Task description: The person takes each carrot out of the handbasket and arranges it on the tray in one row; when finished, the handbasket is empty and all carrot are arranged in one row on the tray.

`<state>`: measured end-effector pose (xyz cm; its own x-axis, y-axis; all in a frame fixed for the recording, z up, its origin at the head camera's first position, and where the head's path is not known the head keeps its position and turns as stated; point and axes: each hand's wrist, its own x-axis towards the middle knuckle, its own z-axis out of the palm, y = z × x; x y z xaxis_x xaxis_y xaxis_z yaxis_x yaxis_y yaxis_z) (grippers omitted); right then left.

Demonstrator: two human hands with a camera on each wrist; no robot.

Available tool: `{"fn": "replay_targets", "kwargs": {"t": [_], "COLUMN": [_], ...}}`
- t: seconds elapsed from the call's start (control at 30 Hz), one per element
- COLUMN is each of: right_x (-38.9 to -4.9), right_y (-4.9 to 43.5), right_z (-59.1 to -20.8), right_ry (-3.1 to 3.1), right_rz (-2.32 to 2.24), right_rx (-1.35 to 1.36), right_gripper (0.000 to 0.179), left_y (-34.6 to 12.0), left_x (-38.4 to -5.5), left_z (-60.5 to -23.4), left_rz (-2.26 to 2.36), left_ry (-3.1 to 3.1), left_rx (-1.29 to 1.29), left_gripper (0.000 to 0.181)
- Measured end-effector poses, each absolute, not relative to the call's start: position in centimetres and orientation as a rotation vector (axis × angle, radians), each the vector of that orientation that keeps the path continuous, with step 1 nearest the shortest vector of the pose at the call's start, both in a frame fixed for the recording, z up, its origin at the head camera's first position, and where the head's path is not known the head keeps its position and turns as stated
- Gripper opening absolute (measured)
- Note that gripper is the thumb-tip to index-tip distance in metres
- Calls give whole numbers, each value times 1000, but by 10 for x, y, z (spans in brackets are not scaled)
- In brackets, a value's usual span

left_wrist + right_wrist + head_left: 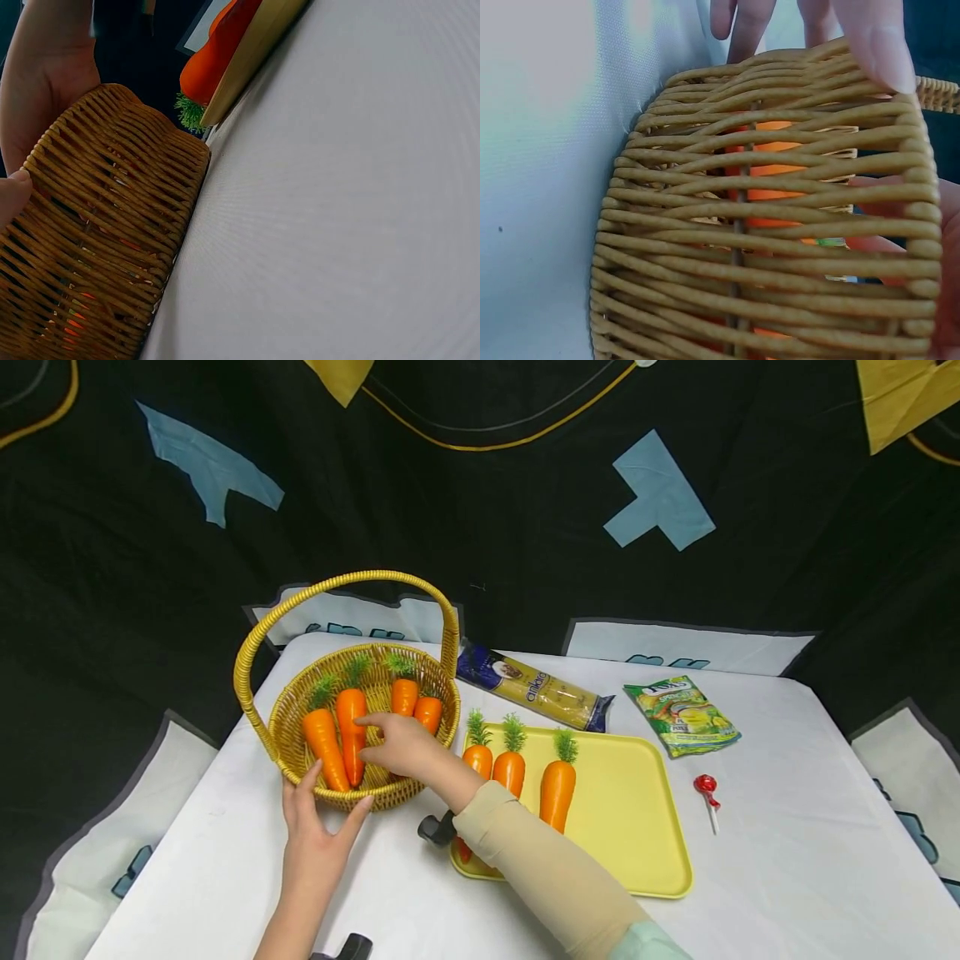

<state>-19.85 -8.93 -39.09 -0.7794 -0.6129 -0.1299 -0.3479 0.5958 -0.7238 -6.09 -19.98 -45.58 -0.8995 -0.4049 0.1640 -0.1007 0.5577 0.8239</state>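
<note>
The wicker basket (405, 792) stands at the left of the table with several orange carrots in it, green tops toward the back. My left hand (315, 835) is at its near side, fingers spread and fingertips on the rim; the thumb lies against the weave in the right wrist view. Over the basket reaches my right hand (401, 745), its fingertips at the right side of a carrot (351, 714), spread apart. Another carrot (325, 745) lies to the left of that one. Part of the right hand shows behind the basket wall (817, 225) in the right wrist view.
A yellow tray (622, 827) with three carrots (557, 793) on it lies right of the basket, partly under my right forearm. Behind it is a pasta packet (540, 685). Farther right are a green candy bag (682, 717) and a red lollipop (706, 785). The basket handle (352, 578) arches high.
</note>
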Motion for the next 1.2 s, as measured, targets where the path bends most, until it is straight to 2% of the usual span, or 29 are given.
{"fn": "replay_targets", "kwargs": {"t": [0.37, 1.2], "right_x": [-202, -212], "right_y": [-105, -123], "right_z": [-398, -412], "right_ry": [2411, 2370], "right_rz": [-986, -963], "right_rx": [-668, -830], "right_gripper": [49, 41], "left_y": [-199, -200], "left_x": [-61, -61], "left_z": [-454, -457], "left_rz": [-1285, -1259], "left_ry": [-2475, -2460], "left_rx": [440, 424], "left_gripper": [85, 84]}}
